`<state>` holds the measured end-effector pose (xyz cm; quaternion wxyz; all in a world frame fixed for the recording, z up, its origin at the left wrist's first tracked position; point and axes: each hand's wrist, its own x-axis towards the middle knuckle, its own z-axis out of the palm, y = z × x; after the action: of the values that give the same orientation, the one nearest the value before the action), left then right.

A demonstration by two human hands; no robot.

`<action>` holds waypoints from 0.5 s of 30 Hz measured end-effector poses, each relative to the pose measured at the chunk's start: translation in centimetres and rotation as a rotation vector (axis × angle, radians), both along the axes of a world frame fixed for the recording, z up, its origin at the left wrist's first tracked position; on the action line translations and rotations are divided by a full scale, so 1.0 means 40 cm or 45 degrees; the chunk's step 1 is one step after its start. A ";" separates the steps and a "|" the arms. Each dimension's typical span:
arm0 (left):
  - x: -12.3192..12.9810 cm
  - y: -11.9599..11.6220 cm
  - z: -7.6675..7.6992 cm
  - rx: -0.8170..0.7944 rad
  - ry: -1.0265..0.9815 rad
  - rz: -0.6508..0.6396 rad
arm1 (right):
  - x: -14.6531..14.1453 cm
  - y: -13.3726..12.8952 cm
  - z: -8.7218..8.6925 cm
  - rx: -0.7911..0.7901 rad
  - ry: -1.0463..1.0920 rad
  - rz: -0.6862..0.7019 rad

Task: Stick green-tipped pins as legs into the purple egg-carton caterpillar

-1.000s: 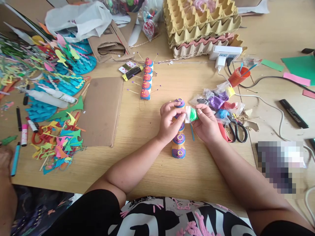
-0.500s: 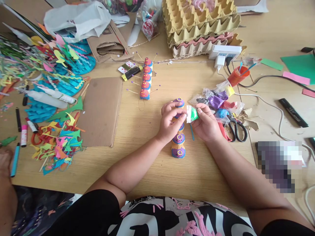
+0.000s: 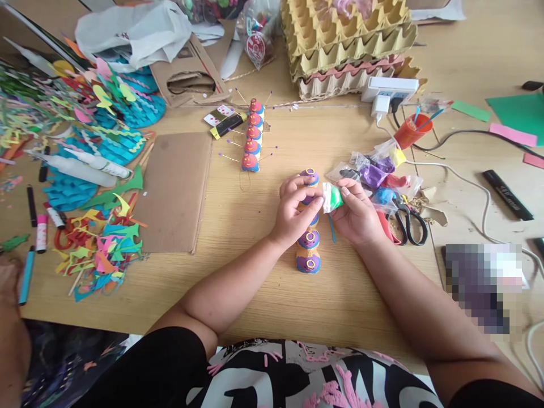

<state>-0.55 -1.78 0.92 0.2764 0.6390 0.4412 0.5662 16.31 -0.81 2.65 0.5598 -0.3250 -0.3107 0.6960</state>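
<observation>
A small clear packet of green clay [image 3: 335, 197] is held up between my two hands. My right hand [image 3: 357, 214] pinches its right side between thumb and fingers. The thumb and fingertips of my left hand [image 3: 295, 211] close on the packet's left edge. Beneath my left hand stands a row of purple and blue egg-carton bumps [image 3: 308, 239] with yellow rings, partly hidden by the fingers. Farther back is a second row with red faces [image 3: 250, 147] and thin sticks poking out at its sides.
Scissors [image 3: 410, 224], clay packets [image 3: 374, 173] and an orange cup [image 3: 413, 131] lie right of my hands. Stacked egg trays [image 3: 348, 48] and a power strip [image 3: 389, 88] are behind. Cardboard [image 3: 174, 192] and paper scraps [image 3: 104, 243] lie left. Another person's limb [image 3: 11, 317] shows far left.
</observation>
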 end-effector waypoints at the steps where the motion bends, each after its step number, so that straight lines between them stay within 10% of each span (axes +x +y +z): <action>1: -0.001 0.000 0.001 -0.009 0.005 -0.008 | 0.001 0.001 0.002 0.003 -0.004 0.000; 15: -0.003 -0.001 -0.003 -0.038 0.133 -0.008 | 0.011 -0.007 0.020 0.278 -0.369 -0.139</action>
<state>-0.68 -1.81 0.78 0.2645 0.6649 0.4614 0.5245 16.74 -1.09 3.43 0.5780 -0.3756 -0.4436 0.5728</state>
